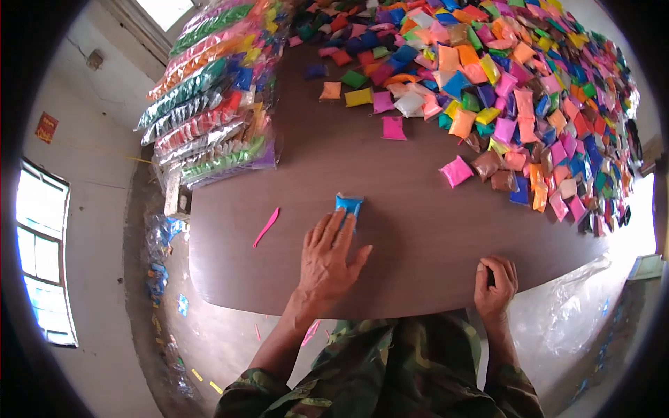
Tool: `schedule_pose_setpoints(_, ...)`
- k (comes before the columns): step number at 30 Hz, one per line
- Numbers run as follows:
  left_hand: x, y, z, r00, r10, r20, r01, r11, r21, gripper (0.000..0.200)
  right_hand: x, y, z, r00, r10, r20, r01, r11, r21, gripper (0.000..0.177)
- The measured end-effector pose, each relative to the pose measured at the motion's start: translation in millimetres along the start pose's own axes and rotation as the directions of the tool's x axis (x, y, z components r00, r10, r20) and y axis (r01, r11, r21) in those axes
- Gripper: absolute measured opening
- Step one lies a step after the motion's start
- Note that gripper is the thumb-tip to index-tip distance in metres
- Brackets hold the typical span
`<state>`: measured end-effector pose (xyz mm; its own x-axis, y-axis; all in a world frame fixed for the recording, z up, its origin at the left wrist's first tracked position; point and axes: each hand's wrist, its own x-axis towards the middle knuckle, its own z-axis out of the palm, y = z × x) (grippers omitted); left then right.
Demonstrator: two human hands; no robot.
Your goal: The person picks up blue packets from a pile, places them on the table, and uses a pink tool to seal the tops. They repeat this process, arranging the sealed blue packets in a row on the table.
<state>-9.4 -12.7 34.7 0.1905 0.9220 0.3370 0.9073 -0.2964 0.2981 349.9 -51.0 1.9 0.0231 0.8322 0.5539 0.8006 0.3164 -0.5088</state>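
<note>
On the brown table lies a small blue packet, its lower part covered by the fingertips of my left hand. That hand is palm down, fingers extended and thumb apart, touching the packet without gripping it. To its left is a pink plastic tool, lying flat and touched by nothing. My right hand rests at the table's front edge on the right, its fingers curled in toward the thumb. No object shows in it.
A large heap of colourful packets covers the back right of the table. Bagged packets are stacked at the back left. A lone pink packet lies beside the heap. Plastic litter is on the floor.
</note>
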Motion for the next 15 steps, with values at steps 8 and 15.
schedule_pose_setpoints(8,13.9,-34.4,13.7,0.988,0.137,0.064,-0.144,0.983,0.114,0.063,2.2,2.0,-0.9,0.998,-0.016,-0.058,0.019,0.998,0.053,0.012)
schedule_pose_setpoints(15,11.4,18.3,49.5,1.000,0.001,-0.026,0.005,0.978,0.211,0.067,-3.4,3.7,-1.0,0.995,0.033,-0.098,-0.026,0.997,0.075,0.011)
